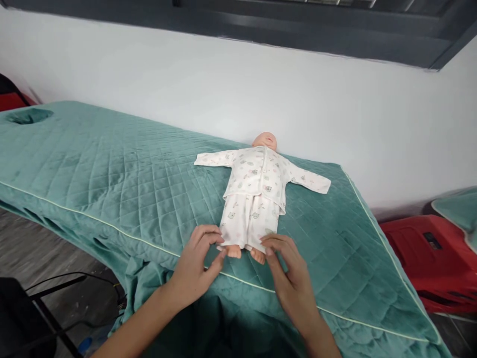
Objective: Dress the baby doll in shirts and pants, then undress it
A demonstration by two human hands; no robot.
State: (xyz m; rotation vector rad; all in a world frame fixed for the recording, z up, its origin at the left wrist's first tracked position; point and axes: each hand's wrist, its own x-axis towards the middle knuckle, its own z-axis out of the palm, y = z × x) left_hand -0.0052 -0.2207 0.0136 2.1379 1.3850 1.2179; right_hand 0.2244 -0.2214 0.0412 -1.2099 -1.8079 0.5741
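Note:
A baby doll lies on its back, its head toward the wall and its bare feet toward me. It wears a white long-sleeved shirt and matching pants, both printed with small animals. At the left ankle cuff in view, my left hand closes its thumb and fingertips around the hem. My right hand pinches the other cuff between thumb and fingers. Toes stick out below both hems. The sleeves are spread wide, and no doll hands show at their ends.
The doll rests on a bed with a green quilted cover, which has a face hole at the far left. Behind it is a white wall. A red plastic object stands at right; cables and a black frame are at lower left.

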